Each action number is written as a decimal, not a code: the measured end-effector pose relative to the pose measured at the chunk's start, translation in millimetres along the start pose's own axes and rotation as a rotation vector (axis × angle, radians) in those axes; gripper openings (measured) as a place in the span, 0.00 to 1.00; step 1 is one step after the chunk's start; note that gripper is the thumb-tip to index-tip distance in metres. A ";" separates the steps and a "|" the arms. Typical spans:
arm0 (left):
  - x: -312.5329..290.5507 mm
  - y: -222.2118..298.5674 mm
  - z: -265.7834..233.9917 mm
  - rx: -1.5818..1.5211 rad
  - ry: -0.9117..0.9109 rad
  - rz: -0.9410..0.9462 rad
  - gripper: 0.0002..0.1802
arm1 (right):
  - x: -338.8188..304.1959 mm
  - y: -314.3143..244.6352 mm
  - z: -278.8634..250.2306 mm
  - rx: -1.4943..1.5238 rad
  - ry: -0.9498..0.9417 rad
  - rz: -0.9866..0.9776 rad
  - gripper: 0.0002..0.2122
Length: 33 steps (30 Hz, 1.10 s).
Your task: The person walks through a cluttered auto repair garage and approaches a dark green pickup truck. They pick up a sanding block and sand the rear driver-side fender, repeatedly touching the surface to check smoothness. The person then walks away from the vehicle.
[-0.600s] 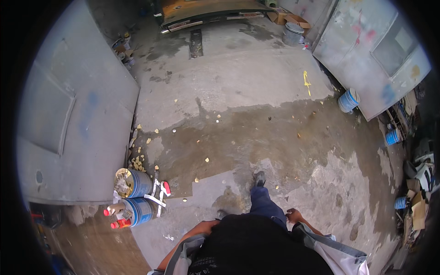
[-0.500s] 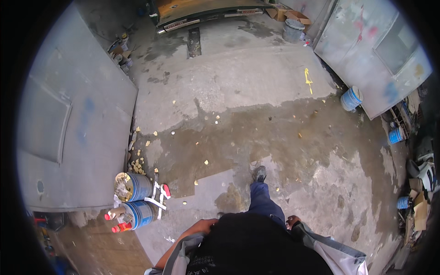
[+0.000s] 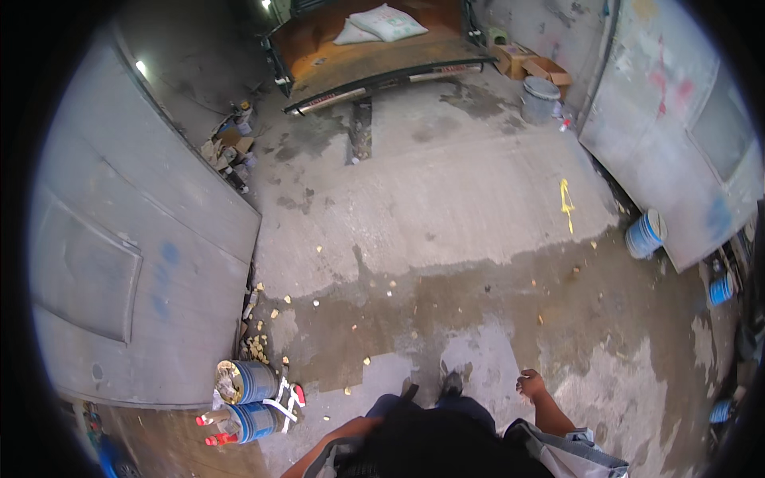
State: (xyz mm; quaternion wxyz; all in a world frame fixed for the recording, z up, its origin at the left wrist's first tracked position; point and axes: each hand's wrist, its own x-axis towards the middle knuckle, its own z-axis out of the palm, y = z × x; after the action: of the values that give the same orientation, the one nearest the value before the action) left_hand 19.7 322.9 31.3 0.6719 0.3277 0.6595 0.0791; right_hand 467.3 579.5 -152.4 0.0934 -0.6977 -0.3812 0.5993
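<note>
Truck bed: tailgate edge spans the far end of the floor; two white sacks lie on the bed, one partly over the other.
Doors: large grey left door and right door flank the floor, both paint-stained.
Far right corner: grey lidded bucket stands just beside open cardboard boxes.
Far left: mixed clutter along the door's far edge.
Right side: blue-and-white bucket by the door's lower corner; smaller blue bucket near it.
Floor: damp patches, scattered pale yellow bits, one bright yellow strip.
Near left: two blue buckets side by side; red-capped bottles in the nearer one; white straps beside them.
Left hand: at the black shirt's side, well apart from the buckets; fingers unclear, cannot tell grip or contents.
Right hand: out over the floor, fingers loosely bent, partly open; nothing seen in it.
</note>
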 end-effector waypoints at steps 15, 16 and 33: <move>135.0 69.1 -211.7 -0.082 0.060 0.293 0.20 | 224.9 -76.7 95.3 -0.738 -0.496 -0.479 0.13; 137.3 72.9 -235.2 -0.080 0.048 0.306 0.20 | 231.2 -100.6 102.4 -0.912 -0.503 -0.623 0.15; 220.2 145.8 -528.2 -0.146 0.126 0.198 0.18 | 409.7 -366.2 261.2 -1.094 -0.401 -0.248 0.14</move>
State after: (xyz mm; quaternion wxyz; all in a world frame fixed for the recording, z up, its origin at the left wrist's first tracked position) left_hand -402.4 731.6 -28.3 0.6401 0.3355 0.6574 0.2132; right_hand 72.8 1011.4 -319.8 -0.2842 -0.4682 -0.7234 0.4204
